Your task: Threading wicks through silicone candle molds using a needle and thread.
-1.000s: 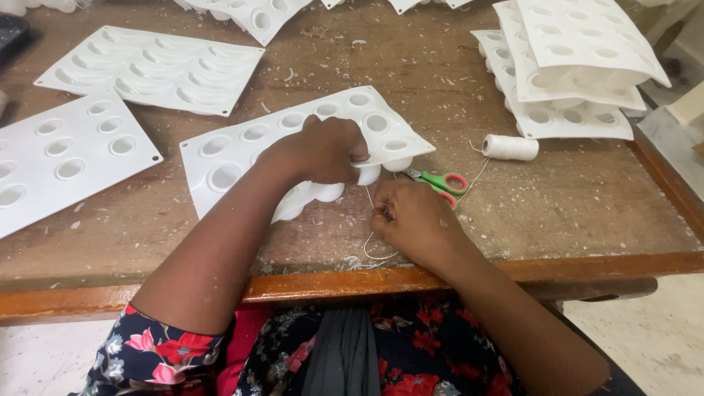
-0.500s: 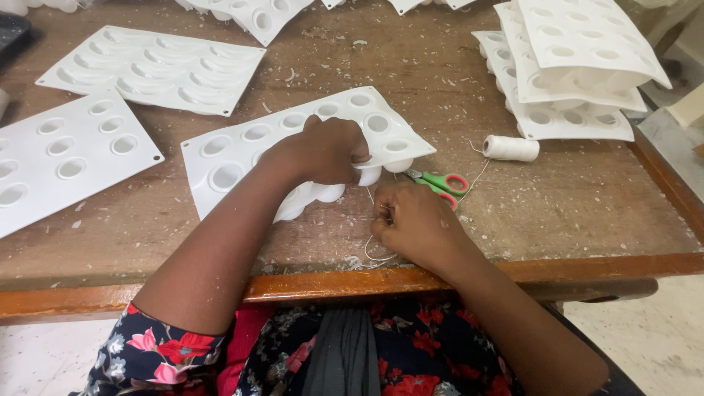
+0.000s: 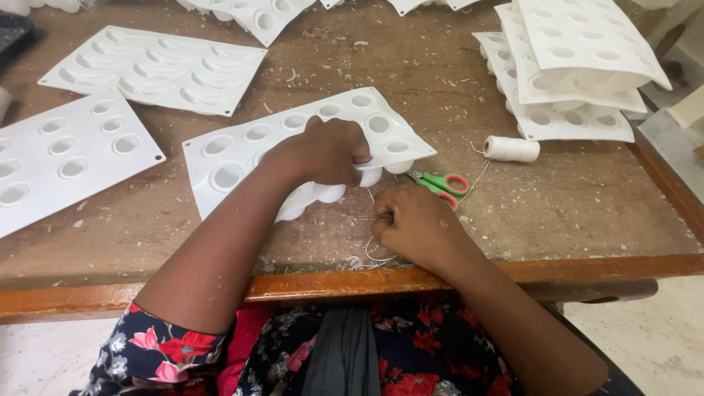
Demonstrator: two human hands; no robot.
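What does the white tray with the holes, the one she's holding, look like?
The tray is a thin white sheet that looks like soft plastic or silicone, with rows of round cups sunk into it. Its near right edge is lifted off the table, so the rounded cup bottoms show underneath; the rest lies flat. The left hand grips that raised edge from above. A thin white thread runs down from under it to the right hand.

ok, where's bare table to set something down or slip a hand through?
Free: bare wood right of the scissors, below the thread spool, to the table edge. Crowded: left and back, white moulds; the stacked moulds; centre, both hands at the tilted mould.
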